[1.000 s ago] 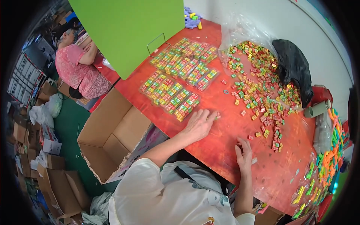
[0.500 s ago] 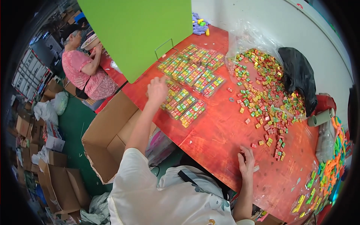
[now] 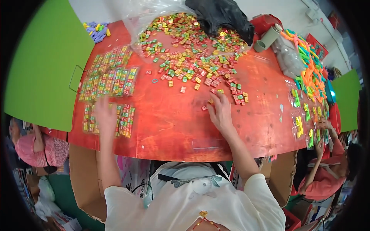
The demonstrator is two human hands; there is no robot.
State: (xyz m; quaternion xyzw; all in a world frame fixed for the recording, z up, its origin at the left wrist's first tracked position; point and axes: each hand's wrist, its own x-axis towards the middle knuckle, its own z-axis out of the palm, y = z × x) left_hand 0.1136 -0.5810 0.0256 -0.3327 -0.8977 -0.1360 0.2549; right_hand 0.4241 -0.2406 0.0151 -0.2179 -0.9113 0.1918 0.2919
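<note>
My right hand (image 3: 221,114) reaches over the near edge of a loose pile of small red, yellow and green wrapped blocks (image 3: 185,65). Its fingers are apart, with a few single blocks (image 3: 204,107) at the fingertips. Smeared by motion, my left hand (image 3: 105,115) is above a row of clear packs (image 3: 126,120) filled with the same blocks. Whether it holds anything does not show. Beyond it, more filled packs (image 3: 110,81) lie in rows. A faint clear rectangular outline (image 3: 208,144) shows near the table's front edge.
A green board (image 3: 46,65) with a wire handle stands at the left. Behind the pile are a clear plastic bag (image 3: 135,19) and a black bag (image 3: 221,17). A cup-like cylinder (image 3: 268,37) and colourful plastic pieces (image 3: 310,73) occupy the right. Two people sit at the sides.
The view has swung right, bringing a second person into sight. My right hand has gone from the table's front edge to the loose blocks. My left hand is still by the packs, now blurred.
</note>
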